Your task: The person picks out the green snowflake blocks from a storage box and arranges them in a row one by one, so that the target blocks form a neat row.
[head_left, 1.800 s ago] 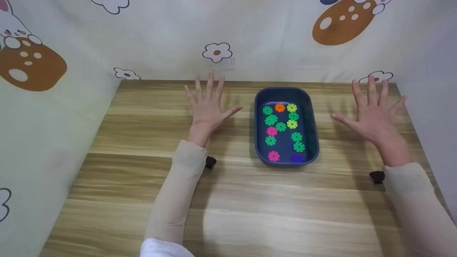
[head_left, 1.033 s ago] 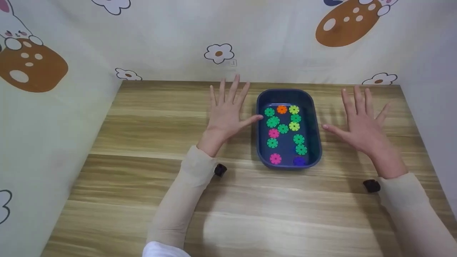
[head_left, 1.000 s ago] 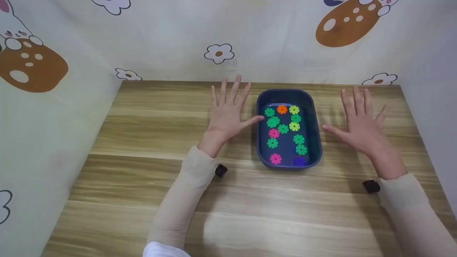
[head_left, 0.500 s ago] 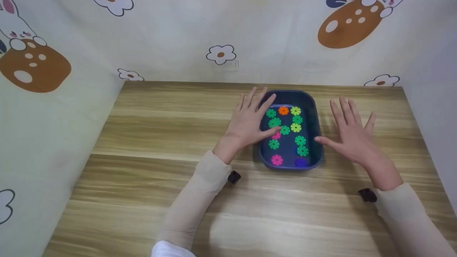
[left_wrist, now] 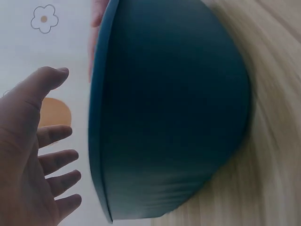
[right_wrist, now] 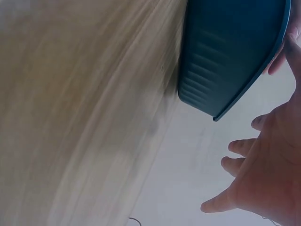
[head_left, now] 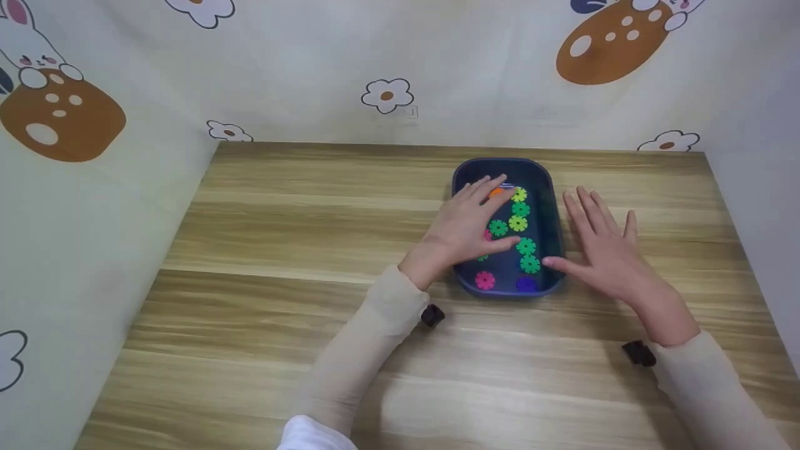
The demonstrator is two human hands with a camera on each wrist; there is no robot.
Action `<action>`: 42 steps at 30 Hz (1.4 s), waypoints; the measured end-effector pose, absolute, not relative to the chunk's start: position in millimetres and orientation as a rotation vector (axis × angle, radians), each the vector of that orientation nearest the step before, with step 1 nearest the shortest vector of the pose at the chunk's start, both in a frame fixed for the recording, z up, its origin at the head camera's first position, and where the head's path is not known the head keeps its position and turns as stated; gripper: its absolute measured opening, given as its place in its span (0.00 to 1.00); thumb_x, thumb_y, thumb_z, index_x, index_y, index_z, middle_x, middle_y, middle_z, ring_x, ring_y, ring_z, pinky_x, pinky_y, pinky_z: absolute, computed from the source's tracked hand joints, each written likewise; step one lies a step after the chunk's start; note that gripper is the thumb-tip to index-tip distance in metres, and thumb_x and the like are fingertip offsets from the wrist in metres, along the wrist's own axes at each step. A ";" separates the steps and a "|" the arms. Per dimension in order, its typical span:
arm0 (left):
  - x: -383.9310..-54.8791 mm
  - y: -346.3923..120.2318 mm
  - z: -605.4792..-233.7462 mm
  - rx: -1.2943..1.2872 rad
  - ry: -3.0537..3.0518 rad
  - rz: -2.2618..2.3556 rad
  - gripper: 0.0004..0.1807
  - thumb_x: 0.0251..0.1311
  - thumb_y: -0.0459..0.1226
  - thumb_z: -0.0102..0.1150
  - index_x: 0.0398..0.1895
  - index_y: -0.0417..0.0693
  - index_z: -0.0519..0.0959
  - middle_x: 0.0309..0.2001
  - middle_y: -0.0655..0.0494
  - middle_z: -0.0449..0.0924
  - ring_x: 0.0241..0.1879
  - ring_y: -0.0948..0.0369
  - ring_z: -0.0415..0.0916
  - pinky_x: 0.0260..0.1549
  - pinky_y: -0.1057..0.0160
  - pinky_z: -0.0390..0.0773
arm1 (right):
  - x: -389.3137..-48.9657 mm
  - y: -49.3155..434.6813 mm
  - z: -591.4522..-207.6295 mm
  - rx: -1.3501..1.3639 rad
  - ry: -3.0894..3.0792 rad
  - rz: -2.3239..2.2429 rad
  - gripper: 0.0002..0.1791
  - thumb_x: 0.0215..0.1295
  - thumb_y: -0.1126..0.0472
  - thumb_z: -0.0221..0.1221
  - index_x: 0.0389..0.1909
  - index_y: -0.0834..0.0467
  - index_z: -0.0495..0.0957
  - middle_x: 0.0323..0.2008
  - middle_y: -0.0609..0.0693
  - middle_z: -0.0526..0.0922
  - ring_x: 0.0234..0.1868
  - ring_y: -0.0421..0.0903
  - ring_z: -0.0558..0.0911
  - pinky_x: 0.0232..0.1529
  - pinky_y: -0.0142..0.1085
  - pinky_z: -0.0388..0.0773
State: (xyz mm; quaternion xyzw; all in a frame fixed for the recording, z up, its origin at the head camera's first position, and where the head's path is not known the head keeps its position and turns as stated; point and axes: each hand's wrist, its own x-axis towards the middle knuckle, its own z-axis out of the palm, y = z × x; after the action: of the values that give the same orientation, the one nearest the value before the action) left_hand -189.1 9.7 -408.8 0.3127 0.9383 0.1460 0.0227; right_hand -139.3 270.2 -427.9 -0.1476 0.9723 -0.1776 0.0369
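While the oblong dark-blue plastic tray (head_left: 506,267) of round, bright, notched discs (head_left: 518,223) lies end-on near the back edge of the wood-grain table (head_left: 281,237), the left hand (head_left: 465,224) hovers over it, fingers spread; the right hand (head_left: 609,256), also spread, is just beside.

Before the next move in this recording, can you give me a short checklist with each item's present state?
1. Dark blue rounded rectangular bin upright on the wood-grain table: ok.
2. Left hand holding nothing: ok, it is above the bin.
3. Right hand holding nothing: ok.
4. Brightly coloured notched round discs all visible: not ok, left hand hides some.
5. Right thumb clear of the bin: cannot tell.
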 end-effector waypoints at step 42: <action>-203.0 55.2 -447.0 0.950 2.249 0.708 0.23 0.61 0.35 0.68 0.60 0.52 0.79 0.56 0.58 0.83 0.50 0.64 0.80 0.52 0.72 0.78 | -138.7 286.7 -443.8 -0.574 2.405 -1.327 0.59 0.57 0.64 0.71 0.80 0.48 0.42 0.81 0.55 0.43 0.76 0.67 0.55 0.71 0.58 0.56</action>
State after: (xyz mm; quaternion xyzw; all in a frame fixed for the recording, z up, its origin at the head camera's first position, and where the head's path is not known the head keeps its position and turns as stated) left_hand -203.0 55.2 -447.0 0.3572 0.8452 0.2660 0.2955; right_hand -138.7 286.7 -443.8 -0.2017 0.8450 -0.4663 0.1667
